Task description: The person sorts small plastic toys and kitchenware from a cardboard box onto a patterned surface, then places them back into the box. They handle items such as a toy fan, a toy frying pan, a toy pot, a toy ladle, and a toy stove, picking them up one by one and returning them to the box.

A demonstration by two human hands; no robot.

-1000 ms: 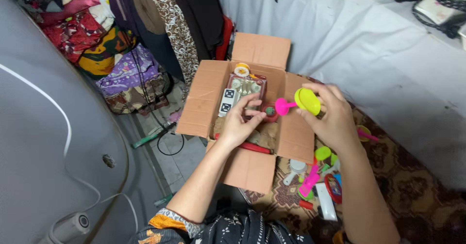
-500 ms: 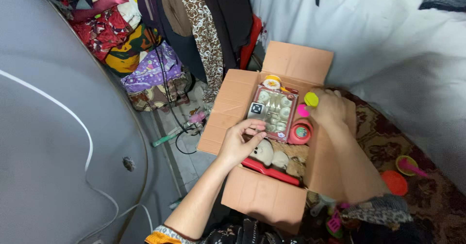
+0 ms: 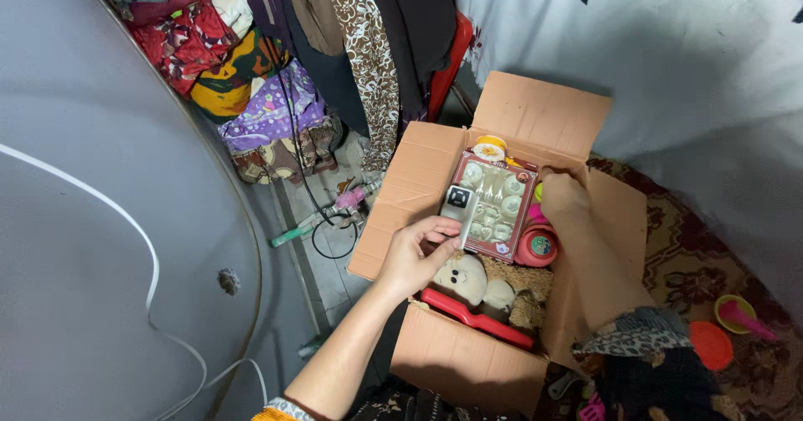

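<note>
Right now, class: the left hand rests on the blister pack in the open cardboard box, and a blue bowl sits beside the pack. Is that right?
Not quite. The head view shows the bowl is red, not blue. The left hand does rest on the blister pack in the box.

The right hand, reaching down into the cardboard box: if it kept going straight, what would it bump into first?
Probably the pink and yellow-green toy at the right hand's fingertips, beside the boxed toy tea set. Depth is hard to judge from above.

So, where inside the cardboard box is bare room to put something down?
Almost none: the open brown cardboard box is crowded with a red tea-set pack, beige teddy bear and red round tub. Bare cardboard shows only on its flaps.
</note>
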